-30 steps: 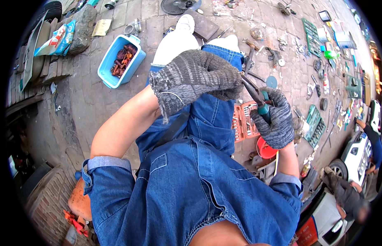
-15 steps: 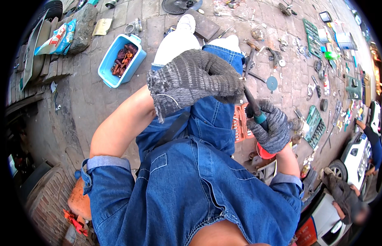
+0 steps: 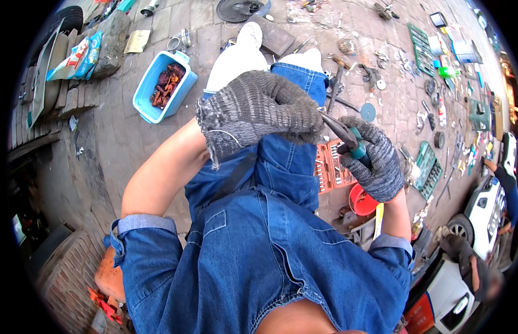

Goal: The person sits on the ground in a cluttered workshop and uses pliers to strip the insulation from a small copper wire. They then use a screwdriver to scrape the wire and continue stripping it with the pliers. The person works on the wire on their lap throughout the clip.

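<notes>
Grey paving (image 3: pixel 117 133) spreads out on every side, and its widest plain stretch lies to the worker's left, below the tub. Over by the right rim a white car (image 3: pixel 487 217) edges in, with another person (image 3: pixel 460 249) low down beside it. The worker's blue denim clothing (image 3: pixel 231 256) fills the near middle, legs stretching out ahead. The pale blue tub (image 3: pixel 182 89), rusty-looking pieces inside, stands off to the left, a strip of paving between it and the nearer leg. Rightward the room is tighter: a green tool case (image 3: pixel 427 173) lies beyond the right arm, an open orange socket case (image 3: pixel 329 167) sits below the hands, and a red bucket (image 3: pixel 366 209) is near the right wrist.

Up in front, the gloved left hand (image 3: pixel 264 108) has its fingers drawn together against the thumb; I can't tell whether something small is pinched there. The right hand (image 3: pixel 377 162), gloved too, is wrapped around the teal grips of the pliers (image 3: pixel 358 149), which slant between the two hands, their nose right at the left fingertips. Just past the right glove, a grey-green disc (image 3: pixel 368 112) lies flat on the ground.
</notes>
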A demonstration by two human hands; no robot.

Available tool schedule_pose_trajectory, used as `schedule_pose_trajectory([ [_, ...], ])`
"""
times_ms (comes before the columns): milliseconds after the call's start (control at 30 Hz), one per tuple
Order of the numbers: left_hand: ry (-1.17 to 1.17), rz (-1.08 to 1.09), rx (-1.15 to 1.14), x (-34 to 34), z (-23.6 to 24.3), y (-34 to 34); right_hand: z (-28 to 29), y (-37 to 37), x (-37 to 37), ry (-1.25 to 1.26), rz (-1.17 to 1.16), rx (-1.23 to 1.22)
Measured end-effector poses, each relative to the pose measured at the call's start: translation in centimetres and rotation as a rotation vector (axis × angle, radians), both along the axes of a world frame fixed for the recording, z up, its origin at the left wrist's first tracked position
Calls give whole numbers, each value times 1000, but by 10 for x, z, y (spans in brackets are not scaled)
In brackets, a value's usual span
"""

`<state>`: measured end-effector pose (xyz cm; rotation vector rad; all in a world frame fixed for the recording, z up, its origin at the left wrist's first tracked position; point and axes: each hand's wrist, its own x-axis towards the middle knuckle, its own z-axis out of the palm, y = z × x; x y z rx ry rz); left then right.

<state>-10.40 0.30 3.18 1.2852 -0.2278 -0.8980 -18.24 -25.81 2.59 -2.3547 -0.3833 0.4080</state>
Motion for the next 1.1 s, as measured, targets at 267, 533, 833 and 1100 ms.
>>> schedule_pose_trajectory([
  [267,142,57,-89,-1,-4,-4,-13,-4,4,-318,73,-7],
  [533,173,68,-161,-2,-5,-2,-5,-2,5,-282,49,-44],
  [833,67,16,-73,2,3,-1,-3,-3,2,-150,23,-12],
  [1100,71,0,-127,2,1,0,0,-6,2,-79,20,-36],
])
